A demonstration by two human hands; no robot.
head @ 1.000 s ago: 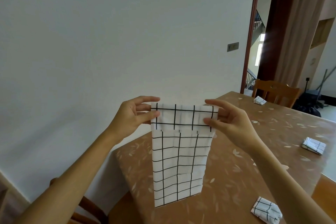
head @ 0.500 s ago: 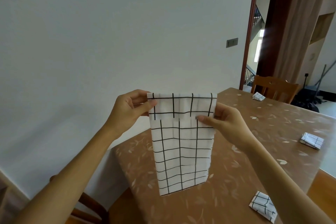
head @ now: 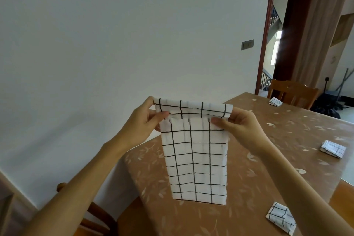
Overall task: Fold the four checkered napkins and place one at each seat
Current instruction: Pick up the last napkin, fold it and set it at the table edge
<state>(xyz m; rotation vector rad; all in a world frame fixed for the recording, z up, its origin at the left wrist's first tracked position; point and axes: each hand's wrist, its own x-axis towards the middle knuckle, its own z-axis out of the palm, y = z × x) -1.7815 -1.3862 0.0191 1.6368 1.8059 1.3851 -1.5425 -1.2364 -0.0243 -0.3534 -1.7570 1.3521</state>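
Note:
A white napkin with a black grid [head: 195,157] hangs in the air above the table, folded into a long strip. My left hand [head: 145,120] pinches its top left corner. My right hand [head: 239,124] pinches the top right corner. The upper edge is folded over toward me in a narrow band. Three folded checkered napkins lie on the table: one [head: 275,101] at the far end by a chair, one [head: 333,149] at the right edge, one [head: 281,220] at the near right.
The brown table [head: 258,159] has a leaf-patterned cover and stands against a white wall. A wooden chair [head: 293,90] stands at the far end, another chair [head: 95,214] at the near left corner. A doorway opens behind the far chair.
Both hands moved down and slightly left with the napkin. The folded-over band at its top has become narrower and the hanging strip has swung a little to the right.

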